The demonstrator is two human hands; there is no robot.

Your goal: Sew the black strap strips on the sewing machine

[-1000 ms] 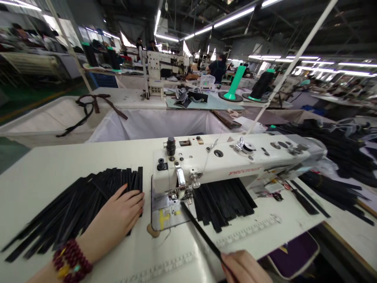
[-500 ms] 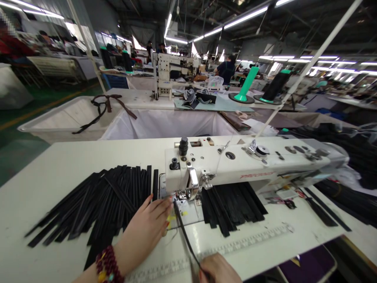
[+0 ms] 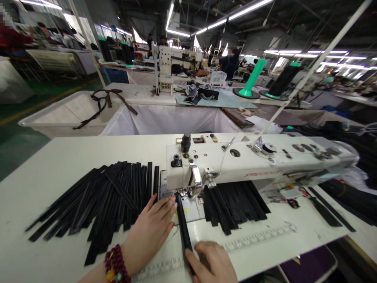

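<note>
A narrow black strip (image 3: pixel 183 226) runs from under the presser foot of the white sewing machine (image 3: pixel 235 161) toward me. My left hand (image 3: pixel 153 222), a beaded bracelet on its wrist, lies flat on the machine bed with fingers stretched out. Its fingertips touch the strip's left edge near the needle. At the strip's near end, my right hand (image 3: pixel 212 261) grips it between thumb and fingers. A fanned heap of black strips (image 3: pixel 118 192) lies to the left of my left hand. More black strips (image 3: pixel 234 206) sit under the machine arm.
A printed ruler scale (image 3: pixel 259 237) crosses the tabletop near its front edge. Small scissors (image 3: pixel 293 203) and loose strips lie at the right. Behind the table are a white cloth-lined bin (image 3: pixel 176 118), another sewing machine (image 3: pixel 166 70) and green thread cones (image 3: pixel 253 78). People work farther back.
The strip now lies straighter, its broad side showing, where before it was curved and edge-on. My right hand has moved slightly up along it. The view has shifted a little.
</note>
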